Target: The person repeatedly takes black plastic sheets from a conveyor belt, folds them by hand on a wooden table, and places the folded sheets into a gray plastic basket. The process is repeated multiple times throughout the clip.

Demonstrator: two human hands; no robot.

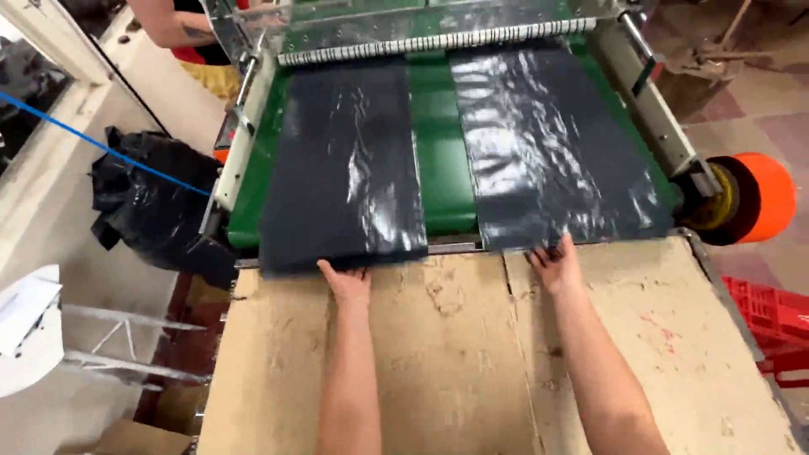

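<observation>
Reaching with left hand (347, 282) to near edge of left black plastic sheet (345, 168) lying on green conveyor belt (438, 143), right hand (554, 263) touching right black plastic sheet (552, 143), fingers spreading, forearms crossing worn cardboard table (455, 354).

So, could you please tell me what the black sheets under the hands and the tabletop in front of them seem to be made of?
The black sheets look like thin glossy plastic film: they wrinkle and glint. The tabletop seems to be worn brown cardboard or fibreboard, matte, scuffed, with a seam. The left hand and right hand touch the sheets' near edges.
</observation>
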